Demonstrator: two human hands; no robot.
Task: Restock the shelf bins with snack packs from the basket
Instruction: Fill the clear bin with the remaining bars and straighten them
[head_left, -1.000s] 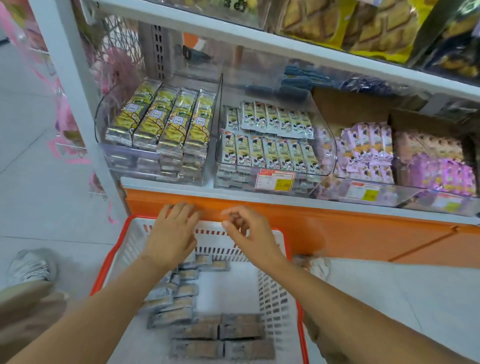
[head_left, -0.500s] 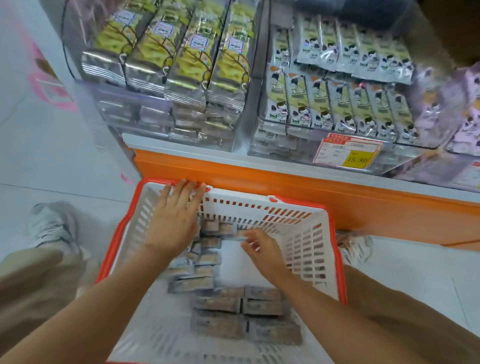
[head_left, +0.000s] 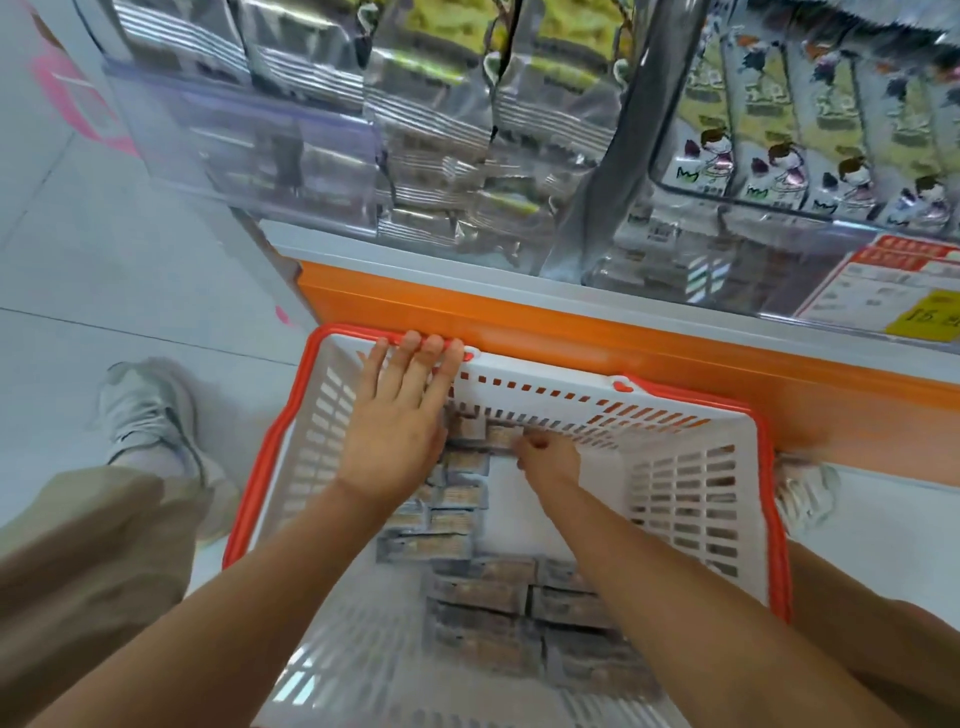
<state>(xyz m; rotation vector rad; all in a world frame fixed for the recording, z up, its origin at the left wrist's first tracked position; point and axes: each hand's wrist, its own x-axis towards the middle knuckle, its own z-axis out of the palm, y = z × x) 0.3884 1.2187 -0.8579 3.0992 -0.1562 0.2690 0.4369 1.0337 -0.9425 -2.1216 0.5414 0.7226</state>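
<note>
pick-up step: left hand (head_left: 397, 431), fingers straight, rests on far rim of white slatted red-rimmed plastic basket (head_left: 693, 493); right hand (head_left: 550, 460) curls at small silver-brown foil snack packs (head_left: 460, 496) by its far wall, grip unclear; next likely needs firm pinch, lift to clear plastic shelf bins (head_left: 249, 156)

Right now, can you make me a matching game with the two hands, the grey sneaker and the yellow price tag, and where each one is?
Things:
1. left hand
2. right hand
3. grey sneaker
4. yellow price tag

Places:
A. on the floor, left of the white plastic basket with the red rim
B. on the clear plastic bin's front
C. fingers straight on the basket's far rim
D. down inside the basket, at the grey snack packs

Pairs: 1-C, 2-D, 3-A, 4-B
</note>
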